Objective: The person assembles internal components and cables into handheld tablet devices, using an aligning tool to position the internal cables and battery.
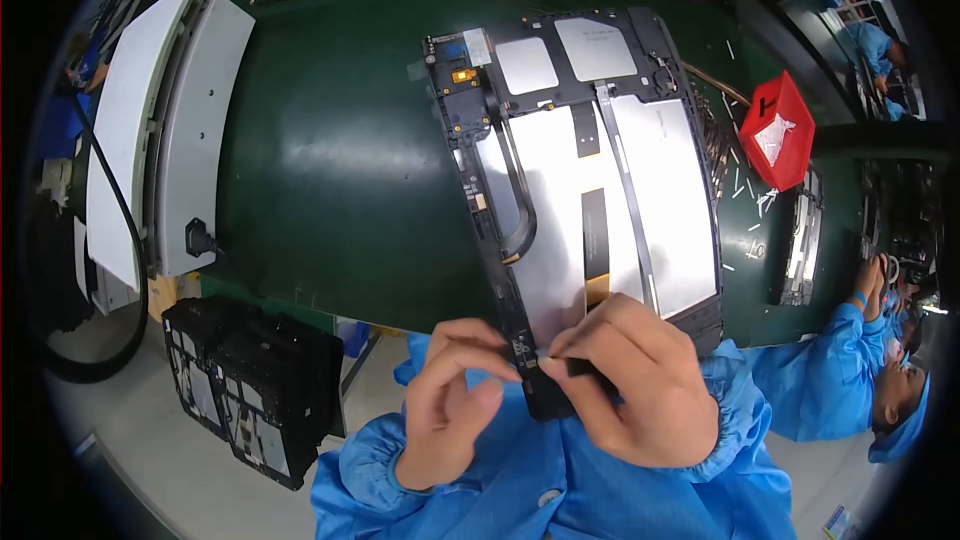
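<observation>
An opened tablet-like device (655, 210) lies tilted on the green table, its near end overhanging toward me. Silver battery panels, dark flex cables and small circuit parts show inside its black frame. My right hand (640, 385) bends over the near end, thumb and index finger pinched together at the lower left corner. Whatever sits between those fingertips is too small to make out. Just left of that corner is my left hand (450, 405), fingers curved and apart, with a fingertip at the frame's edge. Nothing shows in its grasp.
A white two-part machine (205, 130) stands on the left of the green table (320, 140). Stacked black device frames (250, 390) sit below it. On the right are a red bin (780, 135) with white strips, another device (800, 240) and a person in blue (830, 375).
</observation>
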The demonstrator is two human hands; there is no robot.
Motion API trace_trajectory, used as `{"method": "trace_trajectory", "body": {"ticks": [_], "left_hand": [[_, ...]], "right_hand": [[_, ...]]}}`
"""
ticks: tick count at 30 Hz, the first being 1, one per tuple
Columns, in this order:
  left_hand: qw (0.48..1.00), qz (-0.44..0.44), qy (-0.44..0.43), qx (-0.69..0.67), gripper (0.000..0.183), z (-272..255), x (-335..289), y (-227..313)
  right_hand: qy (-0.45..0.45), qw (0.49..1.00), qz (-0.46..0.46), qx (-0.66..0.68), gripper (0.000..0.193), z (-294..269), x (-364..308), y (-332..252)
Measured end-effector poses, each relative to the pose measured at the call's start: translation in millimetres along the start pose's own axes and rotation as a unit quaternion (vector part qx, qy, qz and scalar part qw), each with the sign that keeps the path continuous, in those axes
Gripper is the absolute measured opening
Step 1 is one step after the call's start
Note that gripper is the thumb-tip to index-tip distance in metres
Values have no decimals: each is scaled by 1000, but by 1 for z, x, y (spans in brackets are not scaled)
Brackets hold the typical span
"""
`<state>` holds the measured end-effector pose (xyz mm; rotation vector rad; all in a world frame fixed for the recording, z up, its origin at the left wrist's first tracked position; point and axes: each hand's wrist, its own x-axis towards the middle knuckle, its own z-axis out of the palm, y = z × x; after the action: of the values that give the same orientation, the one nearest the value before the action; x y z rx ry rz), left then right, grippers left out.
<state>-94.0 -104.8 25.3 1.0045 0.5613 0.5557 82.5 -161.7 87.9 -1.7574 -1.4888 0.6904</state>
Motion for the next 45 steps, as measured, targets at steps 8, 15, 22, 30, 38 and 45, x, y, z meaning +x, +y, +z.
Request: {"method": "trace_trajectory", "body": {"ticks": [8, 15, 22, 30, 38, 45], "left_hand": [[984, 86, 55, 149, 12, 1, 23, -2], [980, 93, 32, 174, 18, -1, 33, -2], [994, 49, 47, 86, 11, -5, 26, -10], [999, 7, 35, 10, 8, -7, 29, -13], [998, 22, 47, 20, 10, -7, 30, -16], [996, 27, 61, 56, 11, -7, 26, -17]], "right_hand": [[51, 995, 48, -76, 21, 11, -1, -9], [25, 994, 60, -84, 21, 6, -1, -10], [-19, 998, 51, -35, 21, -2, -1, -7], [-5, 998, 64, -17, 21, -1, 3, -8], [7, 998, 48, -49, 27, 4, 5, -3], [12, 998, 46, -43, 25, 6, 3, -4]]}}
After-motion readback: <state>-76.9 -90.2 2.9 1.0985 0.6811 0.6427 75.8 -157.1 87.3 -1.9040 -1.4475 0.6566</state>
